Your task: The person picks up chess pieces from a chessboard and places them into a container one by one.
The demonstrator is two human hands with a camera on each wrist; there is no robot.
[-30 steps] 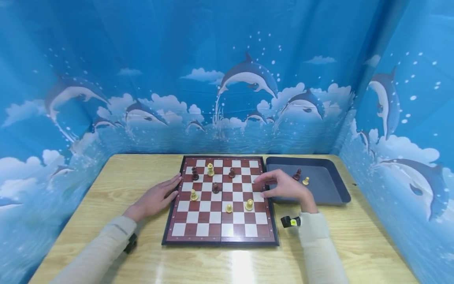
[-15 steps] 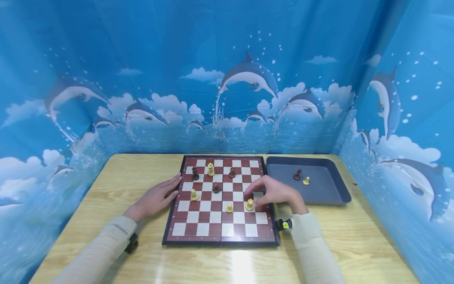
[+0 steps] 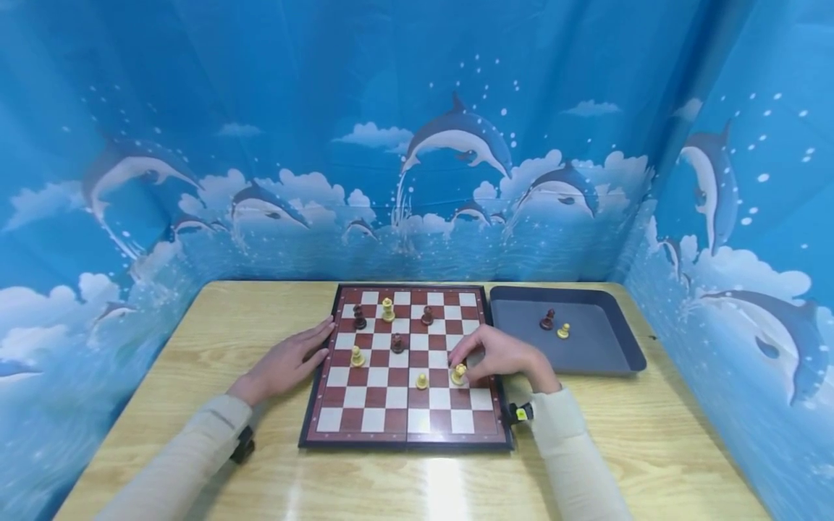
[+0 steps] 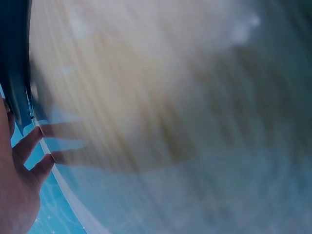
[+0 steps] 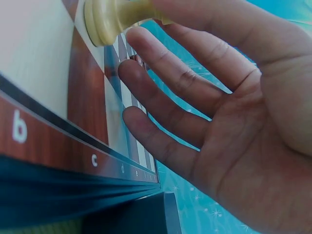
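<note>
Yellow and crown-topped, one chess piece sits on the right half of the red-and-white chessboard, and I see the person's right hand pinching it. Its thumb and index finger are narrowed on the piece's upper part; the other three fingers fan out, gently bent and apart from it. Through my right wrist view I cannot tell whether the base touches the board or floats just above. Letters b and c show along the rim near that hand.

On the opposite side, the left hand reaches to the board's left edge, fingers stretched and spread, with tips at the dark border.

Just left of the pinched piece stands a small pawn. Farther left I find a second yellow piece; toward the far side, a tall yellow piece has a black piece beside it. Two brown pieces stand nearer the middle.

To the right, a grey tray holds a reddish piece and a little yellow one, near each other. Board and tray share a wood-grained worktop before a blue dolphin curtain.
</note>
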